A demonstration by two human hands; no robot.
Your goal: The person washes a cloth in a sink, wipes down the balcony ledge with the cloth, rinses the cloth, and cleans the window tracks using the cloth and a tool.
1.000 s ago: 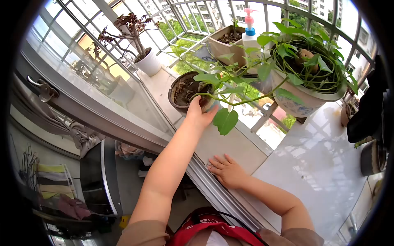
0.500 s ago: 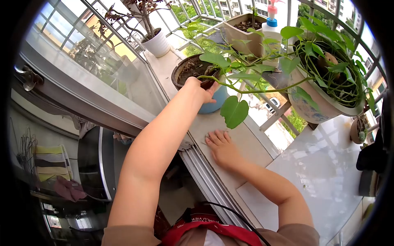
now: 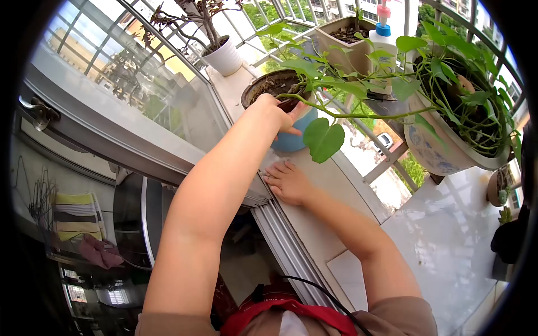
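My left hand (image 3: 273, 116) is at the near rim of a round brown flowerpot (image 3: 246, 101) holding dark soil. It grips the rim, the thumb and one finger showing on the outside and the other fingertips hidden. Beneath this pot is a light blue container (image 3: 291, 140). A green vine (image 3: 358, 116) with broad leaves stretches across, close to the hand; one large leaf (image 3: 324, 140) hangs to its right. My right hand (image 3: 288, 183) rests palm down on the pale sill (image 3: 316, 182), fingers apart, just in front of the blue container, holding nothing.
A large pale planter (image 3: 428, 148) full of vines stands at right, near a pump bottle (image 3: 383, 53) and a square beige pot (image 3: 342, 53). A white ribbed pot (image 3: 225, 59) sits behind. Metal railing (image 3: 392, 162) borders the sill; a sliding window frame (image 3: 140, 148) lies at left.
My right hand has slid along the sill, left and away from me, closer to the blue container. My left hand stays at the brown flowerpot. The view has shifted slightly.
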